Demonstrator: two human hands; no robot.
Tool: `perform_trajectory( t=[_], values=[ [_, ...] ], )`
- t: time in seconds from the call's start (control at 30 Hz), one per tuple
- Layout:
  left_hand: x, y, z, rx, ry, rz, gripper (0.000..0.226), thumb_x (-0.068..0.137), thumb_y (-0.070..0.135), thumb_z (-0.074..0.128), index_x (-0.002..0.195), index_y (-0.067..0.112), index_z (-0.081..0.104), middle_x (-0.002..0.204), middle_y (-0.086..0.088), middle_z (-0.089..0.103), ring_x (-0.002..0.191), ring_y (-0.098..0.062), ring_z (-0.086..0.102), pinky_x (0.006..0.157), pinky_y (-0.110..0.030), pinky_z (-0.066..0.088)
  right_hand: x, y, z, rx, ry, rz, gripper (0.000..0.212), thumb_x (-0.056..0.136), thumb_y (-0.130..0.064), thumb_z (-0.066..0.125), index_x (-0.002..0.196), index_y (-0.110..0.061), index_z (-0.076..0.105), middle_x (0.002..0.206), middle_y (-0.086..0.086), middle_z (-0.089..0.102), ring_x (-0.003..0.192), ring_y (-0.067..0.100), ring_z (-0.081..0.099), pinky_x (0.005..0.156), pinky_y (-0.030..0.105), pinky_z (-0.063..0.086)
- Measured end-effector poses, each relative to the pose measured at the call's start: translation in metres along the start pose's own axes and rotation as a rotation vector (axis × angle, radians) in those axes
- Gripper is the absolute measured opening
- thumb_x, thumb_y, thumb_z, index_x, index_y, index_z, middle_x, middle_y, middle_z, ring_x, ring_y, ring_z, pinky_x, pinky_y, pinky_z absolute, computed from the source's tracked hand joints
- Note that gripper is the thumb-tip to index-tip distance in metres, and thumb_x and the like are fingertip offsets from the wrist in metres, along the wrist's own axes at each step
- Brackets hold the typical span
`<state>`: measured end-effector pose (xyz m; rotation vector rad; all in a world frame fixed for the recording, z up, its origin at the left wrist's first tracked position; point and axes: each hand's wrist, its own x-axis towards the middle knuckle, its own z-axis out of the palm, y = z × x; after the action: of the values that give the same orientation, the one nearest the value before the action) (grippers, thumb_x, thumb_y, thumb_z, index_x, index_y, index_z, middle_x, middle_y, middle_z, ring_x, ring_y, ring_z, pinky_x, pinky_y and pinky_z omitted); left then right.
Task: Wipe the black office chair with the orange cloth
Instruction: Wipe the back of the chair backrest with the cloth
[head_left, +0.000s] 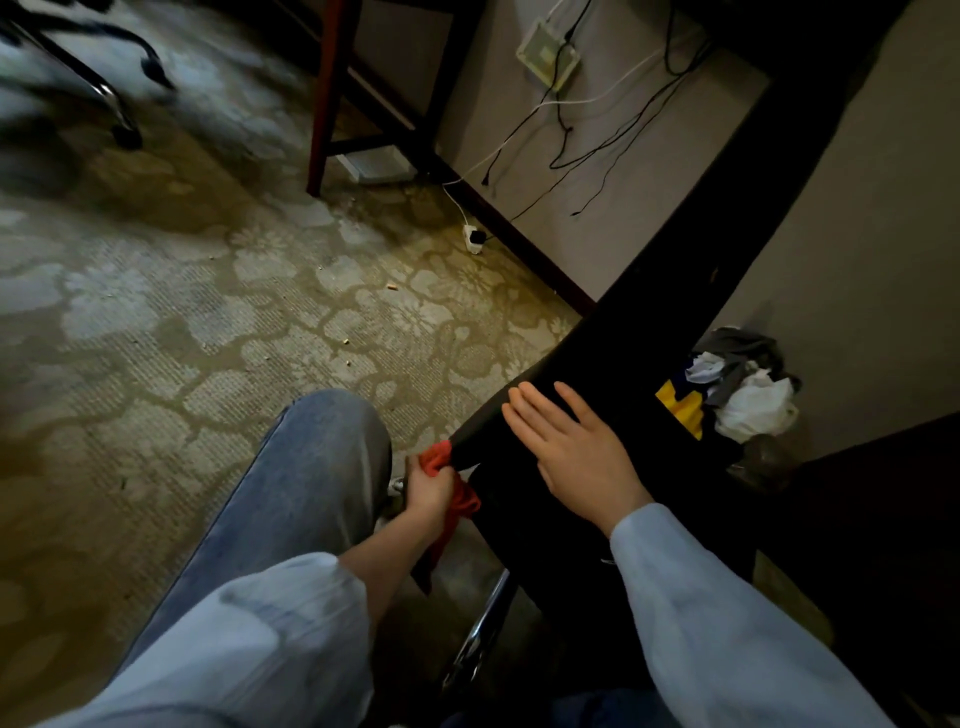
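— What are we kneeling on here?

— A patterned carpet (208, 322), pale flower shapes on a dull olive ground, with small crumbs of litter (392, 286) scattered over it. Beyond it we see a plain grey wall (613, 208) with a dark skirting board along its foot.

— And the black office chair (649, 322)?

— It cuts across our right side as a long black surface, running from the upper right down towards us. We cannot tell which part of it this is. A chrome bar (478, 639) shows beneath it.

— Our hands?

— Our right hand (582, 452) lies flat on the black surface, fingers straight and close together. Our left hand (427, 491) is curled round the orange cloth (436, 456), bunching it against the chair's near edge, with a tail of cloth hanging below the fist.

— What else is around us?

— Black and white cables (587, 135) trail down the wall from a white box (548, 54) to a power strip (474, 238) on the carpet. A reddish wooden leg (323, 104) stands near it. A second chair's base (104, 88) is blurred at the upper left. A waste bin (763, 454), stuffed with white bags and something yellow, sits right of the chair.

— Anything in the way?

— Our knee in blue jeans (311, 467) is just left of the cloth hand.
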<state>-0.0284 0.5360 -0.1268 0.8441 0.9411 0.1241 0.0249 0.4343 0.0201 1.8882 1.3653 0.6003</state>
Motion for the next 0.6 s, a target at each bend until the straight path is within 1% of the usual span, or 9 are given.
perform_trajectory(
  t=[0.07,0.1,0.17,0.23,0.33,0.4,0.5,0.53,0.6],
  values=[
    [-0.013,0.010,0.004,-0.022,-0.019,0.020,0.022,0.086,-0.012,0.042,0.093,0.009,0.044,0.080,-0.011,0.052,0.063,-0.022,0.054,0.040,-0.019,0.045,-0.002,-0.002,-0.001,0.002,-0.005,0.009,0.067,0.062,-0.029,0.077,0.125,-0.011,0.061,0.131,0.005,0.058,0.127,0.019,0.050,0.115,0.040,0.001],
    [-0.016,0.011,0.007,-0.004,-0.011,0.051,0.022,0.087,-0.011,0.044,0.091,0.012,0.043,0.083,-0.011,0.053,0.062,-0.016,0.052,0.041,-0.016,0.044,-0.003,-0.004,-0.001,0.009,-0.006,0.015,0.068,0.061,-0.028,0.076,0.125,-0.010,0.061,0.131,0.005,0.058,0.127,0.019,0.050,0.115,0.040,0.001],
    [-0.024,0.014,0.009,0.027,-0.025,0.135,0.021,0.088,-0.008,0.046,0.092,0.012,0.043,0.085,-0.008,0.053,0.065,-0.011,0.052,0.045,-0.012,0.043,-0.004,-0.006,0.000,0.025,0.001,0.018,0.067,0.060,-0.026,0.074,0.124,-0.010,0.062,0.131,0.006,0.059,0.127,0.019,0.050,0.114,0.041,0.002],
    [-0.032,0.017,0.010,0.062,-0.104,0.222,0.021,0.088,-0.008,0.046,0.091,0.012,0.044,0.085,-0.007,0.053,0.068,-0.010,0.054,0.052,-0.014,0.046,-0.002,-0.006,0.001,0.033,0.000,0.023,0.061,0.064,-0.024,0.067,0.123,-0.010,0.063,0.129,0.005,0.060,0.126,0.019,0.051,0.115,0.041,0.002],
    [-0.043,0.026,0.014,0.146,-0.231,0.417,0.016,0.086,0.003,0.054,0.090,0.017,0.046,0.088,-0.004,0.057,0.072,-0.001,0.057,0.063,-0.018,0.048,-0.002,-0.007,0.004,0.060,0.010,0.037,0.052,0.076,-0.021,0.044,0.122,-0.010,0.063,0.129,0.005,0.060,0.125,0.019,0.052,0.116,0.041,-0.001],
    [-0.047,0.034,0.016,0.115,-0.268,0.505,0.015,0.081,0.013,0.057,0.092,0.019,0.050,0.090,-0.004,0.060,0.077,-0.004,0.058,0.070,-0.023,0.050,-0.001,-0.007,0.005,0.088,0.018,0.045,0.054,0.078,-0.019,0.032,0.121,-0.008,0.064,0.128,0.005,0.061,0.124,0.019,0.053,0.116,0.040,0.000],
    [-0.049,0.038,0.017,0.060,-0.276,0.559,0.017,0.087,0.004,0.056,0.100,0.016,0.053,0.091,0.000,0.062,0.080,-0.003,0.060,0.073,-0.020,0.049,0.000,-0.006,0.005,0.087,0.035,0.047,0.055,0.078,-0.018,0.031,0.121,-0.007,0.064,0.126,0.005,0.062,0.123,0.018,0.054,0.114,0.039,0.003],
    [-0.048,0.036,0.015,0.111,-0.262,0.601,0.018,0.088,0.005,0.055,0.103,0.015,0.053,0.093,0.001,0.062,0.082,-0.003,0.060,0.074,-0.020,0.048,0.000,-0.006,0.004,0.082,0.035,0.043,0.055,0.078,-0.017,0.031,0.121,-0.008,0.064,0.126,0.004,0.062,0.123,0.018,0.054,0.114,0.039,0.005],
    [-0.044,0.033,0.012,0.237,-0.255,0.688,0.024,0.084,0.019,0.054,0.107,0.016,0.053,0.098,-0.001,0.062,0.091,-0.010,0.061,0.080,-0.028,0.050,-0.002,-0.008,0.003,0.080,0.014,0.041,0.056,0.076,-0.016,0.031,0.120,-0.010,0.065,0.126,0.003,0.063,0.122,0.017,0.054,0.112,0.039,0.007]
  ],
)
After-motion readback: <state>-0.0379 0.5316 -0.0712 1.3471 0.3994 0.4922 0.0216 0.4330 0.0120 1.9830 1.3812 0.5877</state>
